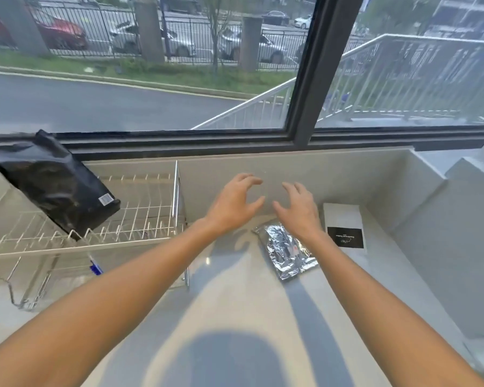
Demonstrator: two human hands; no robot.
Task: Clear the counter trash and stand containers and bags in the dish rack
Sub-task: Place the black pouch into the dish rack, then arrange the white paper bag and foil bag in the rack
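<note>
A black foil bag leans tilted in the white wire dish rack at the left. On the pale counter lies a crinkled silver foil pouch, flat. A white bag with a black label lies to its right, against the back wall. My left hand and my right hand hover side by side above the counter, fingers spread and curled, holding nothing. The right wrist is just above the silver pouch's far end.
A small blue and white item lies under the rack's front rail. A raised ledge borders the counter at the right. A dark-framed window runs along the back wall.
</note>
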